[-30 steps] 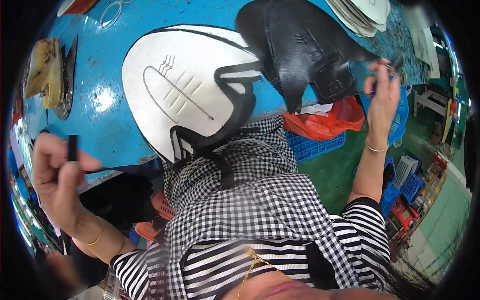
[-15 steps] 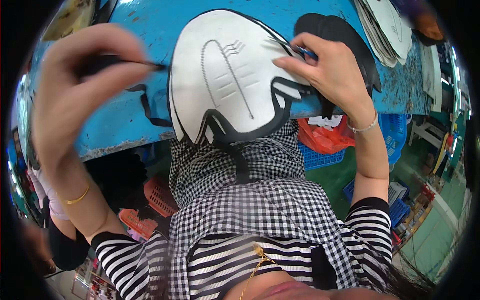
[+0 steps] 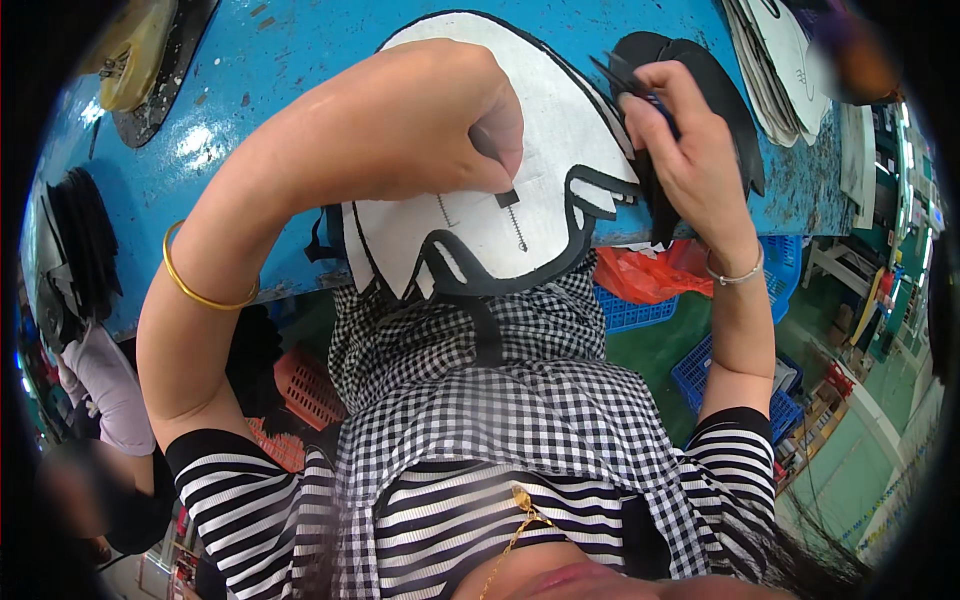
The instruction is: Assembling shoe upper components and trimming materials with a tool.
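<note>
Left hand (image 3: 440,120): fingers pinched on a small black strip (image 3: 507,198), pressing it onto the white panel.
Right hand (image 3: 680,140): closed around thin black strips (image 3: 625,78).
White panel (image 3: 540,200): black-edged, flat on blue desk (image 3: 300,60), beneath left hand, just left of right hand.
Black piece (image 3: 725,100): behind right hand.

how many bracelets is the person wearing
2. A gold bangle sits on the left forearm, and a thin silver bracelet circles the right wrist. The striped sleeves could hide more further up.
</note>
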The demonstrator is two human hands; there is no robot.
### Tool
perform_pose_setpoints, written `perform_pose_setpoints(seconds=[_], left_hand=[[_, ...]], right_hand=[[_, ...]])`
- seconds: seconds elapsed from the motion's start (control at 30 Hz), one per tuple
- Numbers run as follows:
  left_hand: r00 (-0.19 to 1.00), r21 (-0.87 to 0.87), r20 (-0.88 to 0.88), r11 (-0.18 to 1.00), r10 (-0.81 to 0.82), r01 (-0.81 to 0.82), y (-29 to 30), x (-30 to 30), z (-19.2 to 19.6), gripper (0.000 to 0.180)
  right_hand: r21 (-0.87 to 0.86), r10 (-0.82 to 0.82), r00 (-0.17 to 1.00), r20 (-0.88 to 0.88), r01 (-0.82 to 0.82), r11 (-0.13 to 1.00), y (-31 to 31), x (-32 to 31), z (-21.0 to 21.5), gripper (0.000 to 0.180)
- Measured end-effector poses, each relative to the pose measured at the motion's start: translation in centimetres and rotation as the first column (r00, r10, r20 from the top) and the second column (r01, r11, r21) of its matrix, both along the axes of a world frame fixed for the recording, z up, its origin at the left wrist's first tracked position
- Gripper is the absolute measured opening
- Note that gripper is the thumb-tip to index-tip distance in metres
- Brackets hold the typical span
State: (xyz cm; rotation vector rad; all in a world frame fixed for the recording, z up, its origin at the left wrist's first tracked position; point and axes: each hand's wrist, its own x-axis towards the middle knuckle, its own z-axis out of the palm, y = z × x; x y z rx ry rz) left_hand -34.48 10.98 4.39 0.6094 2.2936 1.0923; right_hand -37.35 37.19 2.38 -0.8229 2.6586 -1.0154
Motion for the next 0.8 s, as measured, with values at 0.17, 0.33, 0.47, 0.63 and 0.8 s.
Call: perform_pose_setpoints(seconds=[0.17, 0.33, 0.47, 0.63, 0.8], left_hand=[[0.943, -0.034, -0.33, 0.999, -0.025, 0.014, 0.1, 0.8, -0.4, 0.017], [0.897, -0.264, -0.433, 0.964, -0.087, -0.034, -0.9, -0.2, 1.4, 0.021], [0.976, -0.176, -0.216, 0.983, 0.007, -0.046, -0.8, -0.4, 1.5, 0.021], [0.96, -0.159, -0.281, 0.986, -0.004, -0.042, -1.0, -0.2, 1.1, 0.021], [0.954, -0.19, -0.295, 0.982, -0.048, -0.009, -1.5, -0.2, 1.1, 0.019]], right_hand=[[-0.075, 0.425, 0.905, 0.034, -0.421, 0.904, -1.0, 0.8, 2.2, 0.015], [0.207, 0.576, 0.787, -0.221, -0.539, 0.816, -2.4, 1.2, 1.7, 0.02], [0.123, 0.654, 0.738, -0.164, -0.643, 0.756, -2.1, 0.2, 1.4, 0.02], [0.247, 0.579, 0.746, -0.329, -0.523, 0.815, -3.4, -0.3, 1.6, 0.022], [0.269, 0.533, 0.772, -0.347, -0.463, 0.845, -4.2, -0.6, 1.4, 0.018]])
